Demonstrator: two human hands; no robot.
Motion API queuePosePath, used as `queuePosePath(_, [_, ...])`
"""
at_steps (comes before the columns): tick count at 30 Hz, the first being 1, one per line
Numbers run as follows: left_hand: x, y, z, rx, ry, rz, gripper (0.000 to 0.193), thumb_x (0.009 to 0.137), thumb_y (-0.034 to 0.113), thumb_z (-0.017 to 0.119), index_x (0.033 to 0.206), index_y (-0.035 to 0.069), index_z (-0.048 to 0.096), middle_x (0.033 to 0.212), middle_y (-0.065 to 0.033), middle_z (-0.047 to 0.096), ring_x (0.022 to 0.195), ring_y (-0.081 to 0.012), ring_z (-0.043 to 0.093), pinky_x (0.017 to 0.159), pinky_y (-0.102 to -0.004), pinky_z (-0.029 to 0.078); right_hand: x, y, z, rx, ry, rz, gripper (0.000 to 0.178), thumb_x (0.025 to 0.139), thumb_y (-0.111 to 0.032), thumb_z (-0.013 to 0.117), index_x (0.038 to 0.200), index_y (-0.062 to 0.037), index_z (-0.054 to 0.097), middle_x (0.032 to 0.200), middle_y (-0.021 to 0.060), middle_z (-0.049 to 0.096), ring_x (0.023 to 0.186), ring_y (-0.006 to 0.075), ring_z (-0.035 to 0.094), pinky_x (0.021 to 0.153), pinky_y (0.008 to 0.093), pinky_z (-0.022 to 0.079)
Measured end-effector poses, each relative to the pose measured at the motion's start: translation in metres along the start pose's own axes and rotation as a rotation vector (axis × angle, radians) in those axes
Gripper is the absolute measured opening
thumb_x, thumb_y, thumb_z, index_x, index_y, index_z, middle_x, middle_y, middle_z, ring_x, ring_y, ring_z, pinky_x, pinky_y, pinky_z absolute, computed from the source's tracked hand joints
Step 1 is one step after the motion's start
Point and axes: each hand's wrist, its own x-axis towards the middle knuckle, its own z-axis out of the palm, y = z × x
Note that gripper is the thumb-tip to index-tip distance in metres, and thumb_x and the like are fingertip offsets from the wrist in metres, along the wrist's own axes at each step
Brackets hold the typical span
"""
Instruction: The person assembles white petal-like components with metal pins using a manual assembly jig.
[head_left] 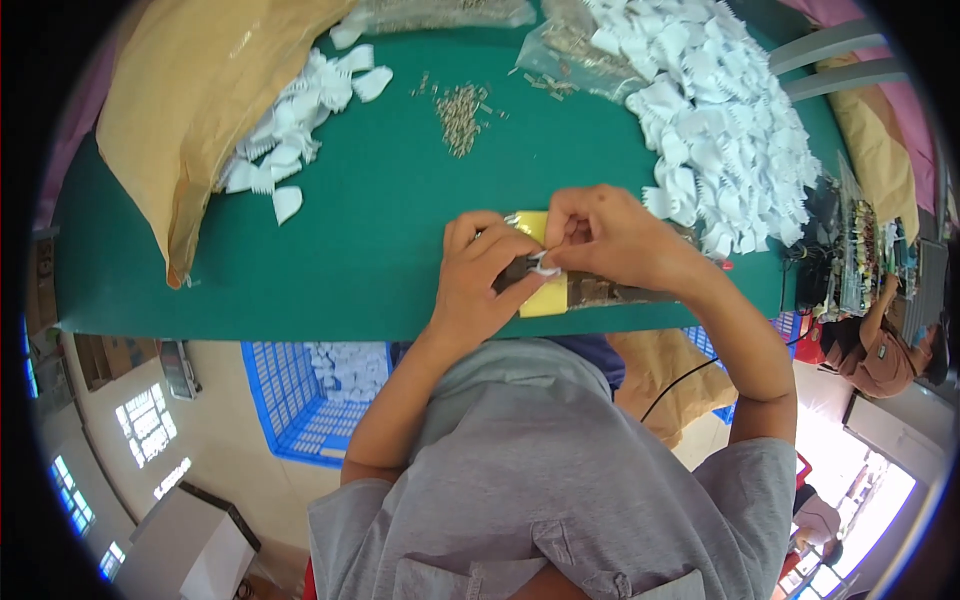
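My left hand and my right hand meet at the table's near edge. Between their fingertips is a small white piece, pinched from both sides; its exact shape is mostly covered by the fingers. Something dark shows beside it, under my left fingers, too hidden to name. Below the hands lies a yellow block or pad, with a brown strip running rightward from it beneath my right wrist.
On the green table lie a heap of white toothed pieces, a smaller white pile beside a brown paper sack, small metal bits and a clear bag. Under the edge stands a blue crate. Other people are at right.
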Motion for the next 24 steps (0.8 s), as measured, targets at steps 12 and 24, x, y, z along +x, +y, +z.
queuePosePath(12, [0.003, 0.004, -0.001, 0.008, -0.029, 0.026, 0.027, 0.077, 0.013, 0.09, 0.1, 0.009, 0.075, 0.099, -0.005, 0.069, 0.109, -0.0271, 0.056, 0.09, -0.0375, 0.049, 0.103, 0.076, -0.098, -0.355, 0.705, -0.285, 0.013, 0.086, -0.019, 0.076, 0.094, -0.0082, 0.079, 0.083, 0.007, 0.077, 0.076, 0.0214, 0.075, 0.072, 0.0358, 0.059])
queuePosePath(24, [0.007, 0.002, -0.002, 0.0, -0.04, 0.025, 0.027, 0.077, 0.012, 0.089, 0.101, 0.009, 0.076, 0.099, -0.0042, 0.069, 0.109, -0.0264, 0.055, 0.091, -0.0376, 0.048, 0.12, 0.079, -0.094, -0.298, 0.576, -0.145, 0.02, 0.085, -0.029, 0.078, 0.093, -0.0098, 0.08, 0.084, 0.0065, 0.077, 0.081, 0.0255, 0.075, 0.075, 0.0407, 0.059])
